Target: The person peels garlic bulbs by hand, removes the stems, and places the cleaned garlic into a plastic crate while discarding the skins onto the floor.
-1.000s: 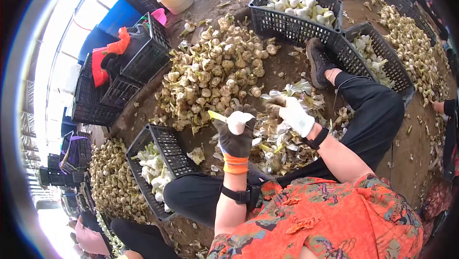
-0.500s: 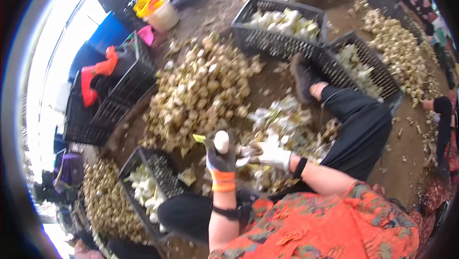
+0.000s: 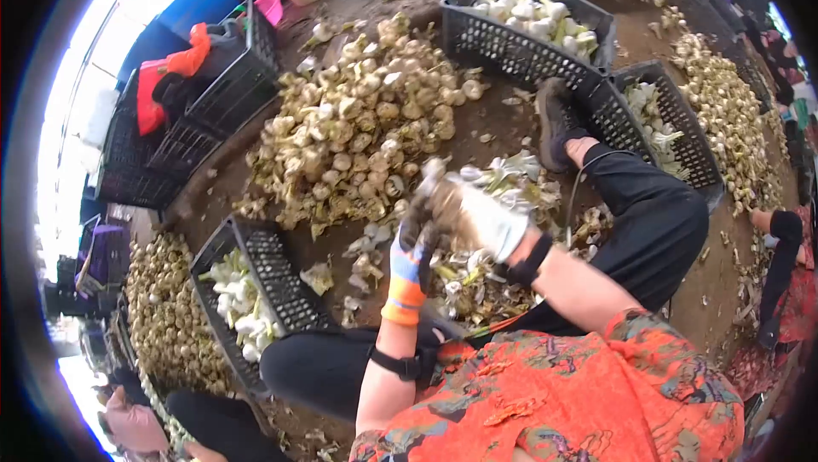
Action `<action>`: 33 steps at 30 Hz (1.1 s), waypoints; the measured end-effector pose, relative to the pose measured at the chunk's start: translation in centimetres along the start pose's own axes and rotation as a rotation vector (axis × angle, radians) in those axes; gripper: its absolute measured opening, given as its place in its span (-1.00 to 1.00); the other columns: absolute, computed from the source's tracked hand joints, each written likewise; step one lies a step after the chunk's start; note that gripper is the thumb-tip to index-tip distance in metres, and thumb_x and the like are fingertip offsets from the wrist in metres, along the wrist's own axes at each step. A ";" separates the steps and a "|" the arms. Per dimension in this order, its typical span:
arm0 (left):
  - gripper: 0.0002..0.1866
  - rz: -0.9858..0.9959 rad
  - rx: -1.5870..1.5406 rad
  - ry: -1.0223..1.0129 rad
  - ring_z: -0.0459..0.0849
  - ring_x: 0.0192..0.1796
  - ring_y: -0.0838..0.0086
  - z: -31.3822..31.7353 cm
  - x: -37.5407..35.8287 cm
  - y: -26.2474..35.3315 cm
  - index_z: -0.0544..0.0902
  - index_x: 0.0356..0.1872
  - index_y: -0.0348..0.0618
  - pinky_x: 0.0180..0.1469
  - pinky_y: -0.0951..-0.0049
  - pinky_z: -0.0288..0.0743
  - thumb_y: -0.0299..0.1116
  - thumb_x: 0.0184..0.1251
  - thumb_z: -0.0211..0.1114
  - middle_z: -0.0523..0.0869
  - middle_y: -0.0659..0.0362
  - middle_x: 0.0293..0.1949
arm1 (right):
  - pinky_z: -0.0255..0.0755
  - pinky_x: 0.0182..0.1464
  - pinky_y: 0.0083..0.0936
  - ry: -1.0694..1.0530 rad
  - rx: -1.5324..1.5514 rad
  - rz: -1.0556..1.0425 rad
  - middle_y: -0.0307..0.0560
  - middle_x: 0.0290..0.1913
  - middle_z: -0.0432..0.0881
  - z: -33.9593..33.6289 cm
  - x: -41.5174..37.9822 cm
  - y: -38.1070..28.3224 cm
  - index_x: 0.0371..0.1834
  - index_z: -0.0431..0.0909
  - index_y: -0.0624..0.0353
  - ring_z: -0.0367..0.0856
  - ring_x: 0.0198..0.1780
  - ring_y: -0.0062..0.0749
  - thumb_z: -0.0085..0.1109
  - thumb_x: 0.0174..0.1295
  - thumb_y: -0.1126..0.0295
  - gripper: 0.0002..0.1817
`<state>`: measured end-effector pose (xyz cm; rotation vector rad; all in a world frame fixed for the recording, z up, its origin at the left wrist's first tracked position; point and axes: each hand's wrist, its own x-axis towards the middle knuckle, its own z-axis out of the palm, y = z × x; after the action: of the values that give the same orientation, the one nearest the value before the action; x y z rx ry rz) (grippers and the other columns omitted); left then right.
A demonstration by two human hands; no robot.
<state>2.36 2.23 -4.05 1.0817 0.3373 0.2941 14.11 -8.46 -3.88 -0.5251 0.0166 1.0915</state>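
My left hand (image 3: 411,262), in a grey, orange and blue glove, is raised over my lap with its fingers curled. At its fingertips is a pale, brownish garlic bulb (image 3: 433,174), blurred by motion. My right hand (image 3: 481,216), in a white glove with stained fingers, crosses close against the left one, its fingertips smeared and partly merged with the bulb. Just beyond my hands lies a large heap of unpeeled garlic bulbs (image 3: 366,121). White and yellowish garlic skins (image 3: 464,283) are scattered beneath them, between my legs.
Black crates with cleaned garlic stand at the left knee (image 3: 285,279), beyond the foot (image 3: 477,40) and beside the right leg (image 3: 694,134). Stacked crates (image 3: 226,78) carry red cloth. More garlic heaps lie left (image 3: 170,308) and right (image 3: 724,112). Another person's arm (image 3: 782,249) shows at right.
The white bulb with a green stem end that stood upright in my left hand no longer shows. My right hand has moved up and left against my left hand. The view has shifted slightly.
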 end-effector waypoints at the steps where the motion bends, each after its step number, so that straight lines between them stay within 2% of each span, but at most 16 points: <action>1: -0.61 0.017 0.415 -0.014 0.59 -0.25 0.61 -3.7 0.0 -3.5 0.44 0.20 -0.25 -0.22 0.58 0.49 -0.38 0.40 0.16 0.65 0.21 -0.13 | 0.46 -0.27 -0.54 0.080 -0.369 0.032 -0.34 -0.37 0.62 5.9 -3.9 -0.2 -0.21 0.59 0.11 0.53 -0.34 -0.64 0.06 0.29 0.32 -0.84; 2: -0.65 0.058 0.290 0.003 0.59 -0.28 0.61 -1.3 -1.6 -0.8 0.48 0.16 -0.28 -0.26 0.59 0.49 -0.39 0.40 0.15 0.67 0.23 -0.19 | 0.46 -0.16 -0.54 -0.106 -0.381 -0.094 -0.31 -0.32 0.64 2.3 -2.1 3.9 -0.23 0.62 0.12 0.53 -0.29 -0.61 0.07 0.28 0.28 -0.81; 3: -0.65 -0.276 0.050 0.117 0.62 -0.23 0.56 1.0 -2.1 3.3 0.49 0.15 -0.29 -0.22 0.58 0.51 -0.42 0.39 0.15 0.67 0.19 -0.12 | 0.44 -0.05 -0.51 -0.050 -0.252 -0.040 -0.29 -0.27 0.65 4.7 -3.2 3.6 -0.16 0.61 0.15 0.54 -0.22 -0.58 0.02 0.31 0.30 -0.78; 5: -0.66 -0.176 0.010 0.167 0.62 -0.21 0.55 0.9 -1.8 2.2 0.52 0.14 -0.27 -0.23 0.59 0.50 -0.38 0.40 0.15 0.66 0.11 -0.01 | 0.44 0.00 -0.46 -0.140 -0.313 -0.080 -0.24 -0.20 0.66 5.6 -4.2 3.6 -0.14 0.59 0.17 0.55 -0.17 -0.54 -0.04 0.37 0.17 -0.68; 7: -0.73 0.005 0.118 0.060 0.61 -0.28 0.57 0.6 -2.0 2.2 0.58 0.02 -0.30 -0.27 0.57 0.50 -0.40 0.36 0.18 0.69 0.17 -0.19 | 0.45 0.01 -0.40 -0.179 -0.333 -0.071 -0.19 -0.17 0.67 7.9 -6.6 1.1 -0.12 0.58 0.19 0.58 -0.14 -0.48 -0.06 0.39 0.06 -0.59; 10: -0.70 -0.131 0.295 0.105 0.66 -0.15 0.34 0.0 -2.5 3.4 0.59 0.05 -0.26 -0.09 0.47 0.56 -0.41 0.34 0.22 0.70 -0.03 -0.11 | 0.48 -0.02 -0.35 -0.314 0.258 0.183 -0.10 -0.18 0.68 4.7 -4.2 4.8 -0.11 0.57 0.22 0.63 -0.14 -0.35 -0.02 0.34 -0.04 -0.52; 13: -0.78 0.499 0.881 -0.090 0.67 -0.26 0.37 0.2 -2.3 3.9 0.64 -0.12 -0.37 -0.14 0.43 0.57 -0.45 0.29 0.24 0.73 0.06 -0.26 | 0.49 -0.06 -0.45 -0.245 0.114 0.100 -0.15 -0.20 0.68 5.2 -5.5 4.4 -0.10 0.57 0.19 0.62 -0.14 -0.38 -0.01 0.33 -0.04 -0.52; 17: -0.80 0.157 0.725 0.041 0.68 -0.25 0.34 1.9 -3.8 6.1 0.65 -0.14 -0.37 -0.14 0.40 0.57 -0.49 0.24 0.27 0.73 0.00 -0.25 | 0.48 -0.02 -0.39 -0.123 0.200 0.402 -0.15 -0.14 0.67 6.1 -7.2 3.8 -0.07 0.59 0.10 0.60 -0.07 -0.36 0.00 0.31 -0.08 -0.53; 18: -0.75 0.103 0.734 0.045 0.68 -0.21 0.29 1.6 -4.2 6.5 0.61 -0.07 -0.38 -0.11 0.36 0.58 -0.52 0.23 0.26 0.71 -0.05 -0.20 | 0.46 0.01 -0.35 -0.133 -0.001 0.264 -0.15 -0.10 0.66 6.4 -7.5 3.4 -0.04 0.57 0.09 0.59 -0.04 -0.34 0.02 0.30 -0.08 -0.53; 19: -0.80 0.046 0.395 0.064 0.58 -0.40 0.60 -0.2 -3.6 4.2 0.64 -0.19 -0.32 -0.35 0.58 0.48 -0.42 0.22 0.30 0.66 0.23 -0.42 | 0.45 0.04 -0.31 -0.151 -0.178 0.146 -0.14 -0.06 0.64 6.7 -7.7 3.0 -0.01 0.56 0.07 0.57 -0.01 -0.32 0.03 0.29 -0.09 -0.52; 21: -0.82 0.106 0.710 0.187 0.57 -0.44 0.60 -2.8 -2.8 1.8 0.65 -0.23 -0.36 -0.36 0.55 0.49 -0.51 0.14 0.30 0.67 0.21 -0.43 | 0.41 0.11 -0.24 -0.219 -0.468 -0.037 -0.12 0.03 0.62 7.1 -7.3 4.2 0.06 0.53 0.03 0.55 0.06 -0.27 0.06 0.26 -0.11 -0.50; 24: -0.81 -0.064 0.530 0.227 0.62 -0.36 0.56 -2.8 -2.7 2.1 0.68 -0.27 -0.35 -0.20 0.53 0.52 -0.51 0.05 0.35 0.71 0.13 -0.39 | 0.35 0.19 -0.15 -0.179 0.269 0.396 -0.11 0.10 0.58 5.1 -4.0 6.3 0.14 0.47 0.03 0.54 0.08 -0.28 0.12 0.23 -0.08 -0.46; 26: -0.79 0.005 0.888 0.095 0.66 -0.37 0.52 -4.4 -1.9 0.9 0.69 -0.26 -0.33 -0.18 0.50 0.53 -0.46 0.05 0.35 0.74 0.08 -0.39 | 0.34 0.20 -0.16 -0.111 0.394 0.383 -0.10 0.05 0.60 5.0 -3.0 7.6 0.12 0.48 0.04 0.54 0.06 -0.31 0.15 0.24 -0.01 -0.50; 29: -0.81 0.121 0.956 0.324 0.70 -0.41 0.40 -6.8 -0.5 -1.8 0.71 -0.32 -0.24 -0.20 0.44 0.55 -0.36 0.08 0.35 0.75 0.08 -0.43 | 0.38 0.12 -0.23 -0.109 -0.655 -0.091 -0.02 -0.06 0.59 -2.5 3.1 8.0 0.10 0.46 0.10 0.53 0.03 -0.27 0.20 0.22 0.11 -0.55; 32: -0.80 -0.361 1.256 0.267 0.72 -0.35 0.39 -4.8 0.5 3.2 0.70 -0.33 -0.25 -0.16 0.42 0.55 -0.34 0.07 0.37 0.75 0.06 -0.37 | 0.45 0.00 -0.26 0.760 -1.521 -0.402 0.02 -0.12 0.61 -6.9 9.8 3.7 0.14 0.42 0.13 0.58 -0.04 -0.10 0.20 0.19 0.16 -0.51; 33: -0.76 -0.366 1.128 0.309 0.71 -0.33 0.36 -4.8 0.6 2.7 0.70 -0.32 -0.28 -0.14 0.39 0.56 -0.31 0.07 0.41 0.75 0.02 -0.35 | 0.45 -0.01 -0.26 0.815 -1.696 -0.309 0.07 -0.09 0.61 -7.3 11.3 2.2 0.14 0.43 0.13 0.59 -0.04 -0.03 0.21 0.17 0.13 -0.49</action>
<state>0.75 7.50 -3.72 2.0404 1.0373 -0.1001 19.36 -1.28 -14.19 -2.3670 -0.2924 0.2783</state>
